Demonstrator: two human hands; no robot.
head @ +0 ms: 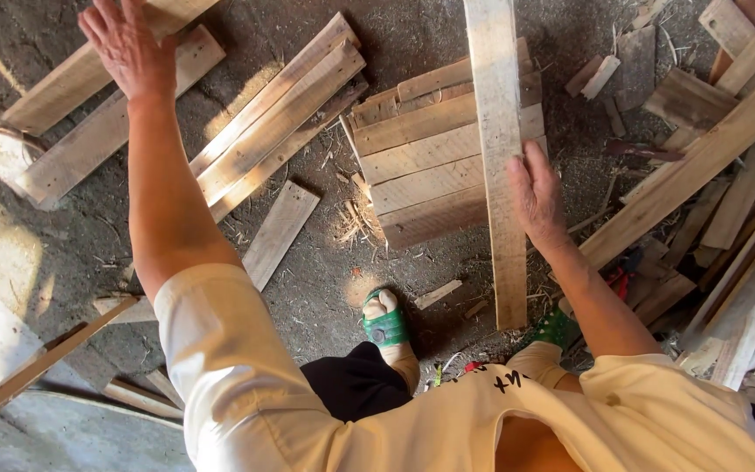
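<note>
The right hand (535, 197) grips a long wooden plank (498, 131) by its edge, above the stacked boards (421, 166). The left hand (128, 48) is spread wide, holding nothing. The plank looks stiff and light (maybe splintery).

Bare ground (72, 249) lies open beneath my left arm; stacked planks (430, 162) and heaped offcuts (727, 218) block my right.

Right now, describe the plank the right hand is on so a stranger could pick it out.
Find the flat stack of short boards lying on the dirt floor at the centre of the view. One long pale plank crosses its right side, running from the top edge down toward the green sandals. Unlike its neighbours, it lies across the stack, with the right hand resting on it.
</note>
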